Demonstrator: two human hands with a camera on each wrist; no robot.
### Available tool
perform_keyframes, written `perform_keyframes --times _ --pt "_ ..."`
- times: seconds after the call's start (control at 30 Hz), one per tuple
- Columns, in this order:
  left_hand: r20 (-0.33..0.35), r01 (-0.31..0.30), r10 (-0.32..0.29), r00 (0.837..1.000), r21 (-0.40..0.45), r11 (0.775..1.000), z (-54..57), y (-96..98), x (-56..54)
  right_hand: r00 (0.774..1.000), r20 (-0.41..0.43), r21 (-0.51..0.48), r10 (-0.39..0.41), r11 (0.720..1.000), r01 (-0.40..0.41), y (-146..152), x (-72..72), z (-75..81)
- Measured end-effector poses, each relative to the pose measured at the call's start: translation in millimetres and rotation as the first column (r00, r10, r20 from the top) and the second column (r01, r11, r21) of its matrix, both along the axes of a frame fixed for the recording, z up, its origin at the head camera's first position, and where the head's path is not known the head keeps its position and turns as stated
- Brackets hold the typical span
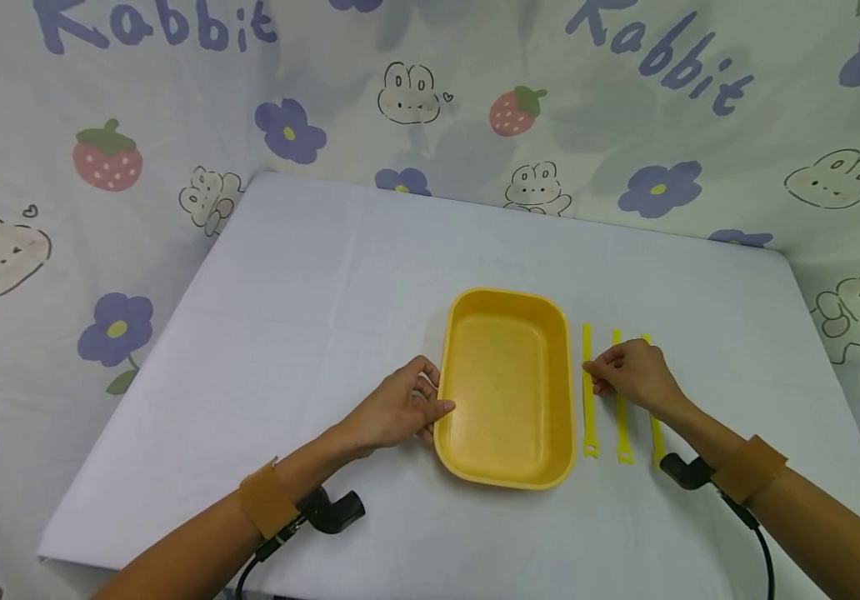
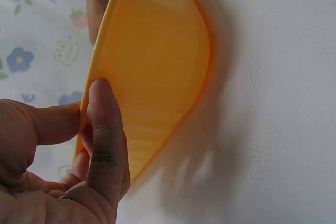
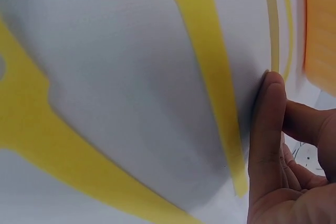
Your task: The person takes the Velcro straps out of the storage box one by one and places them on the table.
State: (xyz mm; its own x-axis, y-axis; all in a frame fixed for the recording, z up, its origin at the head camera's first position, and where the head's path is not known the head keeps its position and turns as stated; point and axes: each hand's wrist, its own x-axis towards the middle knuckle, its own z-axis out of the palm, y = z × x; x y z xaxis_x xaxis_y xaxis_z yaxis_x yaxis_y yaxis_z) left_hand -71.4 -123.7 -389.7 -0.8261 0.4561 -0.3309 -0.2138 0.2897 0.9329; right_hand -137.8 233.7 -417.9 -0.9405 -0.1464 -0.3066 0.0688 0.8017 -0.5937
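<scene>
A yellow rectangular plastic basin [image 1: 505, 387] sits on the white table, with nothing in it. My left hand [image 1: 400, 404] grips its left rim, thumb over the edge and fingers against the outer wall [image 2: 152, 51]. To the basin's right lie three flat yellow cable ties [image 1: 622, 425], side by side, each with a slotted wider end toward me. My right hand [image 1: 636, 375] pinches the nearest-to-basin cable tie [image 1: 590, 417] partway along its length, between thumb and forefinger. That hand hangs over the middle cable tie [image 3: 212, 72] and partly covers the right one.
White cloth covers the table [image 1: 310, 275]. Behind and at the sides hangs a curtain [image 1: 445, 142] printed with rabbits, strawberries and flowers. Each wrist wears a brown band [image 1: 268, 498] with a small black camera [image 1: 336, 510] and a cable.
</scene>
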Motion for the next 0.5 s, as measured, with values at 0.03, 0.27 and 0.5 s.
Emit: perform_keyframes --times 0.03,0.27,0.5 --pt "0.001 0.001 -0.001 1.0 -0.001 1.0 0.1 -0.2 0.2 1.0 -0.003 -0.009 0.004 1.0 -0.004 0.1 0.3 -0.2" --pt "0.004 -0.003 0.003 1.0 0.005 1.0 -0.5 0.0 0.2 0.999 -0.027 -0.029 0.032 0.999 -0.032 2.6 1.1 -1.9" --pt "-0.114 -0.06 0.043 0.993 -0.152 0.987 -2.1 -2.8 -2.2 0.984 -0.161 0.023 0.083 0.997 -0.08 2.0 4.0 5.7"
